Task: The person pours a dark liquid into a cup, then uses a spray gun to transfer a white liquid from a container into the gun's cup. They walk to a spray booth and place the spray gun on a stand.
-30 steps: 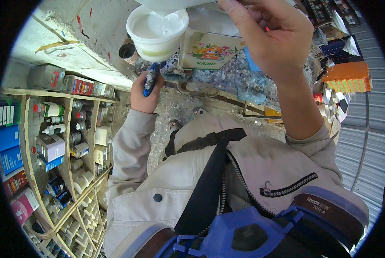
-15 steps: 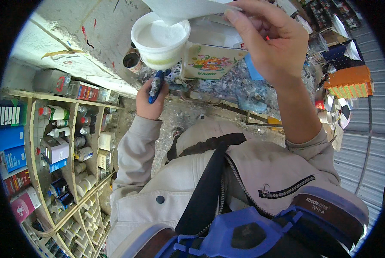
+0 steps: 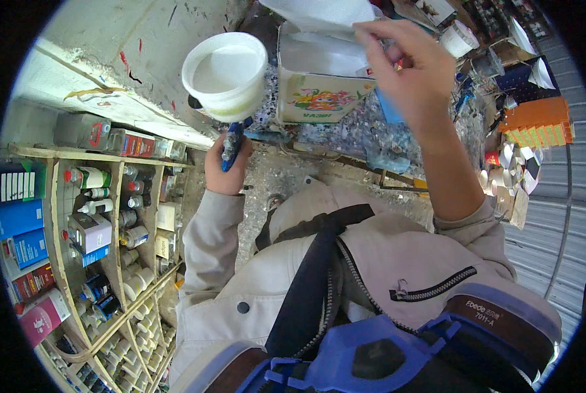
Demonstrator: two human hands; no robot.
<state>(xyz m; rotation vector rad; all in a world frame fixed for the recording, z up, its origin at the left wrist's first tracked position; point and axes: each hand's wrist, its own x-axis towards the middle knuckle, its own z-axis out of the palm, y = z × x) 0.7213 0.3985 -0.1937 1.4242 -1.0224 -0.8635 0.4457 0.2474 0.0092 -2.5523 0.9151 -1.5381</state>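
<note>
My left hand [image 3: 222, 173] is closed round the blue, paint-spotted handle of a spray gun [image 3: 233, 144]. A round white cup [image 3: 204, 98] sits right above the gun, with white liquid inside. My right hand [image 3: 414, 72], slightly blurred, pinches the edge of a white paper paint strainer [image 3: 319, 12]. The strainer is above and at the far side of an open rectangular tin [image 3: 326, 98] with a floral print, whose inside is white. The tin stands right of the cup, on a paint-spattered bench.
Shelves [image 3: 57, 216] with bottles, boxes and cups line the left side. A white tub [image 3: 460, 39] and orange boxes [image 3: 535, 121] lie to the right. A pale wall ledge [image 3: 149, 111] runs beside my left hand, and a blue respirator [image 3: 365, 354] hangs at my chest.
The strainer has moved from over the cup to above the tin, carried rightward by my right hand. My left hand, with the gun and cup, has shifted slightly left and nearer.
</note>
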